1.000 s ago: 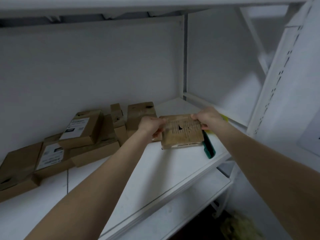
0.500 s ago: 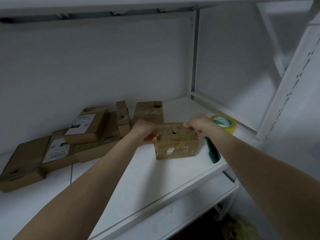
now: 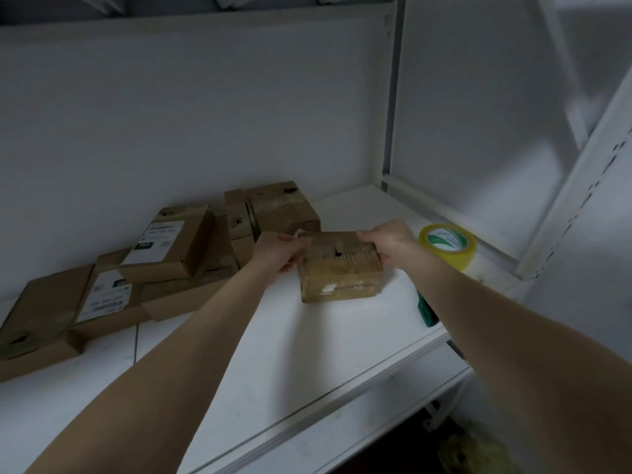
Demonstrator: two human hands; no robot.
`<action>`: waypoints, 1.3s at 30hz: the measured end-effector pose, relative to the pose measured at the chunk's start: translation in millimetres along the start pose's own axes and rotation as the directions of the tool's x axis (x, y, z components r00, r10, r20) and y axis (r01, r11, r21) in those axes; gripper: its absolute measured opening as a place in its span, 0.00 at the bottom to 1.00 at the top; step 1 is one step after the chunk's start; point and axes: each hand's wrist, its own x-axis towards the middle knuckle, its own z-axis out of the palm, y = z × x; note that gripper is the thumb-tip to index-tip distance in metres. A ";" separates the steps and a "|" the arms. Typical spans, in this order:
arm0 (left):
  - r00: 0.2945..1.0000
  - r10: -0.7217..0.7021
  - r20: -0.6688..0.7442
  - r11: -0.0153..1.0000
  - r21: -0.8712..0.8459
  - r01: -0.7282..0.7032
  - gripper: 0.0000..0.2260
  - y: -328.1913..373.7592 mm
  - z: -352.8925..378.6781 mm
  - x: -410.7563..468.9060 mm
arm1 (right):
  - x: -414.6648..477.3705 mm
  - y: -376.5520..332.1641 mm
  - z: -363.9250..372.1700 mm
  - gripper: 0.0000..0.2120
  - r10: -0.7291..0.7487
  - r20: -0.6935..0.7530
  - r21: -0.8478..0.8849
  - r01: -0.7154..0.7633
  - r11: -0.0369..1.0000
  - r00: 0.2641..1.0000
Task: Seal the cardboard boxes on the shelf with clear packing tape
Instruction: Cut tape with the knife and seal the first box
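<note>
– What lies closest?

– Two bare forearms reach over the front edge of a white shelf [image 3: 290, 354]. Under the right wrist lies a dark green handle [image 3: 426, 313], partly hidden by the arm.

– And the hands?

– Both hold one small brown box [image 3: 342, 271]. The left hand [image 3: 277, 249] curls round its upper left edge and the right hand [image 3: 390, 239] grips its upper right edge. Clear tape shines on the box's front face. Whether its bottom touches the shelf I cannot tell.

– Where is the tape?

– A yellowish roll of tape [image 3: 448, 246] stands just right of the right hand.

– Farther back?

– Left of the left hand, flat boxes [image 3: 164, 248] lie piled, two with white labels. Behind the hands, two more boxes [image 3: 273, 206] stand near the white back wall.
</note>
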 end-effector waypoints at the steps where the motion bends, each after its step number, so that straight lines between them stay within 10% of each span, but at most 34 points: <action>1: 1.000 0.006 -0.007 1.000 0.016 -0.005 0.10 -2.1 0.5 -3.5 | -3.1 3.4 -0.7 0.15 0.017 0.012 0.008 -0.017 1.000 1.000; 18: 0.975 0.134 -0.176 0.950 0.301 -0.077 0.08 -23.6 17.4 -22.2 | -36.9 19.3 11.2 0.17 -0.176 -0.152 -0.484 0.082 0.871 0.973; 39: 0.940 0.262 -0.219 0.744 0.666 -0.052 0.15 -32.7 26.7 -21.3 | -57.2 30.4 18.1 0.11 -0.384 -0.179 -0.621 0.199 0.758 0.906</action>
